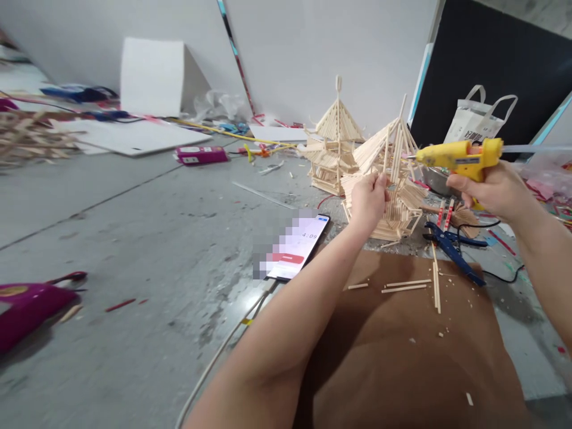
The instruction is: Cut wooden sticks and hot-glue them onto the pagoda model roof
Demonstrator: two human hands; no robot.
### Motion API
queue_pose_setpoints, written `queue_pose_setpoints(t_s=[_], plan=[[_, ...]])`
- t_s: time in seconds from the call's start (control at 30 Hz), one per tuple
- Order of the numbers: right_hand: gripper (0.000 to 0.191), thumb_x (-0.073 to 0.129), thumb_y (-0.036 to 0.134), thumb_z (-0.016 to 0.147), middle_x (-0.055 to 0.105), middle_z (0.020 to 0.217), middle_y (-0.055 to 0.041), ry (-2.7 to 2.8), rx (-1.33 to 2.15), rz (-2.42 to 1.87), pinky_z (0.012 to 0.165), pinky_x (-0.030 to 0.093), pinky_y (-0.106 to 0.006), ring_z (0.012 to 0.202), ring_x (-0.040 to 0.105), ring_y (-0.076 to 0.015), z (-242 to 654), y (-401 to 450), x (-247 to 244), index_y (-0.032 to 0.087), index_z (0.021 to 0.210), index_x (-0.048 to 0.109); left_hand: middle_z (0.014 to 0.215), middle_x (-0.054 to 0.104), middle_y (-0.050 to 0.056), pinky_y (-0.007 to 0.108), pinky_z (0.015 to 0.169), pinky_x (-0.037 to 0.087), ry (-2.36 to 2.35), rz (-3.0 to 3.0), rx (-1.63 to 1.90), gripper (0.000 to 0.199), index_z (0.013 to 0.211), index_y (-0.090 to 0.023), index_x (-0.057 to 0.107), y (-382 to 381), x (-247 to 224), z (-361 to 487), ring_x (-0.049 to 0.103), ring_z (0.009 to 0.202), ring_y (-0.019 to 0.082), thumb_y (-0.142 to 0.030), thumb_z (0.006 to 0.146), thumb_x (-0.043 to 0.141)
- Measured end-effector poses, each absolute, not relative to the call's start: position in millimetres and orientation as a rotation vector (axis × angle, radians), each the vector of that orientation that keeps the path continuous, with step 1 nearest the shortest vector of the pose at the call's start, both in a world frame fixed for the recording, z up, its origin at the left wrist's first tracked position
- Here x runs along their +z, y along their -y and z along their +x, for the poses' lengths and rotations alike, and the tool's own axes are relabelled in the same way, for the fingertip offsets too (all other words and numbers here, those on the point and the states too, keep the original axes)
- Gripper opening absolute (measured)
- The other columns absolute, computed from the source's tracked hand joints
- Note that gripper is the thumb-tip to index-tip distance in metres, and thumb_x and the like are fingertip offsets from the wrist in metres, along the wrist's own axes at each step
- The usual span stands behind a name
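My right hand (pixel 503 189) is wrapped round the handle of a yellow hot glue gun (pixel 453 156). Its nozzle points left, close to the sloping roof sticks of a pagoda model (pixel 404 208) built from thin wooden sticks. A clear glue stick (pixel 531 149) sticks out of the gun's back. With fingers closed, my left hand (pixel 369 201) grips the near side of this model, below its roof; the fingertips partly hide what they pinch. Behind and to the left stands a second pagoda model (pixel 337 122), with a pointed top and tiered roofs.
Loose sticks (pixel 406 286) lie on brown paper (pixel 415 369). Blue-handled cutters (pixel 456 250) rest at its right edge. A lit phone (pixel 297 250) and a cable (pixel 214 360) are left of my forearm. Purple packages (pixel 203 155), a tote bag (pixel 473 122) and scraps sit farther off.
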State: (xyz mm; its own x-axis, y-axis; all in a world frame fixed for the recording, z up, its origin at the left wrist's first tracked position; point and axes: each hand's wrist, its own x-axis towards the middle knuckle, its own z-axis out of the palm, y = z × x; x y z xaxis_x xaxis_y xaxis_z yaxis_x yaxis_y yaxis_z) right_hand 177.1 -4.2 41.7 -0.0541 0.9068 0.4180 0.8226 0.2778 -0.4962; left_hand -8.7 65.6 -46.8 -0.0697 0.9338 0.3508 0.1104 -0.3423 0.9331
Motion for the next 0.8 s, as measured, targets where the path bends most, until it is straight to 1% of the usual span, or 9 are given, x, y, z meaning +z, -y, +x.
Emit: queue_pose_setpoints(t_s=[0.07, 0.1, 0.23, 0.3, 0.4, 0.5, 0.57, 0.8], plan=[[0.041, 0.055, 0.059, 0.074, 0.048, 0.044, 0.0019, 1.958, 0.048, -1.643, 0.049, 0.035, -0.028, 0.043, 0.044, -0.0110, 165.0, 1.5, 43.3, 0.019, 0.064, 0.054, 0.046, 0.047, -0.005, 0.018, 0.038, 0.029, -1.164, 1.489, 1.487, 0.025, 0.066, -0.017, 0.050, -62.8, -45.8, -9.2, 0.040, 0.033, 0.005, -0.028, 0.086, 0.039], [0.043, 0.052, 0.060, 0.075, 0.049, 0.046, 0.0010, 1.994, 0.011, -1.654, 0.050, 0.035, -0.028, 0.046, 0.045, -0.0116, 160.2, 0.3, 43.8, 0.019, 0.064, 0.054, 0.047, 0.047, -0.006, 0.018, 0.037, 0.029, -1.159, 1.480, 1.482, 0.024, 0.067, -0.017, 0.050, -61.6, -45.4, -9.4, 0.039, 0.032, 0.005, -0.028, 0.086, 0.039], [0.047, 0.046, 0.063, 0.078, 0.058, 0.062, -0.0048, 2.091, -0.213, -1.641, 0.057, 0.034, -0.029, 0.061, 0.052, -0.0160, 147.7, -3.3, 44.2, 0.018, 0.074, 0.059, 0.047, 0.046, -0.006, 0.018, 0.036, 0.029, -1.137, 1.467, 1.483, 0.023, 0.069, -0.017, 0.050, -60.0, -45.6, -9.7, 0.038, 0.032, 0.005, -0.027, 0.086, 0.038], [0.047, 0.045, 0.061, 0.078, 0.060, 0.066, -0.0065, 2.102, -0.266, -1.648, 0.058, 0.034, -0.030, 0.064, 0.054, -0.0175, 144.4, -4.1, 44.3, 0.017, 0.077, 0.061, 0.047, 0.047, -0.005, 0.018, 0.037, 0.029, -1.140, 1.478, 1.491, 0.024, 0.068, -0.017, 0.050, -60.4, -46.0, -9.5, 0.040, 0.033, 0.005, -0.027, 0.086, 0.038], [0.044, 0.047, 0.057, 0.079, 0.061, 0.065, -0.0067, 2.107, -0.284, -1.671, 0.058, 0.035, -0.030, 0.063, 0.055, -0.0181, 141.2, -4.3, 44.7, 0.016, 0.078, 0.063, 0.046, 0.047, -0.005, 0.018, 0.038, 0.030, -1.144, 1.476, 1.496, 0.024, 0.067, -0.017, 0.050, -60.0, -45.6, -9.1, 0.040, 0.034, 0.005, -0.027, 0.086, 0.039], [0.042, 0.048, 0.055, 0.079, 0.064, 0.070, -0.0078, 2.105, -0.281, -1.677, 0.060, 0.037, -0.030, 0.068, 0.057, -0.0192, 139.6, -5.6, 44.5, 0.016, 0.080, 0.064, 0.046, 0.046, -0.006, 0.018, 0.038, 0.030, -1.140, 1.465, 1.494, 0.024, 0.067, -0.017, 0.050, -58.8, -44.4, -9.0, 0.039, 0.034, 0.005, -0.027, 0.086, 0.039], [0.042, 0.049, 0.055, 0.078, 0.065, 0.074, -0.0080, 2.106, -0.286, -1.679, 0.062, 0.038, -0.031, 0.071, 0.059, -0.0201, 139.3, -7.7, 43.5, 0.016, 0.080, 0.064, 0.045, 0.046, -0.006, 0.017, 0.038, 0.030, -1.141, 1.463, 1.492, 0.024, 0.066, -0.017, 0.049, -58.7, -43.9, -9.0, 0.039, 0.034, 0.005, -0.026, 0.086, 0.038], [0.043, 0.049, 0.059, 0.077, 0.063, 0.071, -0.0067, 2.099, -0.274, -1.679, 0.063, 0.040, -0.034, 0.073, 0.060, -0.0227, 140.5, -13.2, 41.4, 0.019, 0.080, 0.064, 0.046, 0.046, -0.005, 0.018, 0.038, 0.030, -1.136, 1.478, 1.495, 0.025, 0.065, -0.017, 0.050, -59.8, -43.8, -9.6, 0.040, 0.035, 0.005, -0.026, 0.086, 0.039]])
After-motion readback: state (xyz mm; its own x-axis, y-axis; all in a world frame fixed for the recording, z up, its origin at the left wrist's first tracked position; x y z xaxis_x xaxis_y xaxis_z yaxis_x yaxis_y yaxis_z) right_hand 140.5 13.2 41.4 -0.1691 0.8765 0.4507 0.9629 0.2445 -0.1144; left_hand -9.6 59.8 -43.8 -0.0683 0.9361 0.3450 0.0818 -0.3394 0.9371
